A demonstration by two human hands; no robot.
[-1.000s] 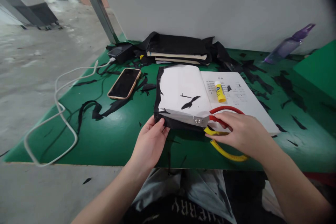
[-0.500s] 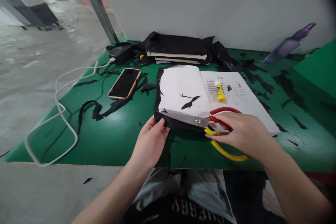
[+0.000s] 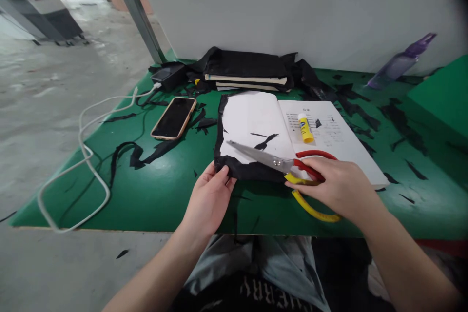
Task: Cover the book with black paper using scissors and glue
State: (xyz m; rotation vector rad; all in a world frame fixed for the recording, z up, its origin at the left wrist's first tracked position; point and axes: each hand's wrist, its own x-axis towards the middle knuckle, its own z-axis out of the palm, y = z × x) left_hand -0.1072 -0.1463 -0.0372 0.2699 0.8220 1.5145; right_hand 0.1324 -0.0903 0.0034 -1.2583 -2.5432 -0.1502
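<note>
An open book (image 3: 343, 156) lies on the green table, its left cover edged with folded black material (image 3: 248, 170). My left hand (image 3: 212, 195) pinches the near left corner of that black edging between thumb and fingers. In my right hand (image 3: 332, 180) is a pair of scissors (image 3: 268, 158) with red and yellow handles. The blades look closed and point left over the white page, just above the black edge. On the right page rests a yellow glue stick (image 3: 305, 129). Black scraps (image 3: 266, 141) lie on the left page.
A phone (image 3: 174, 118) lies left of the book, near a white cable (image 3: 86, 151) plugged into a black box (image 3: 168, 75). Behind stand stacked books under black material (image 3: 250, 63). Cut black strips (image 3: 126, 148) are scattered around. A purple spray bottle (image 3: 400, 62) leans at the right.
The scissors' blades have risen from along the black edge to above the page, so they now show clearly. My left hand keeps its hold on the corner.
</note>
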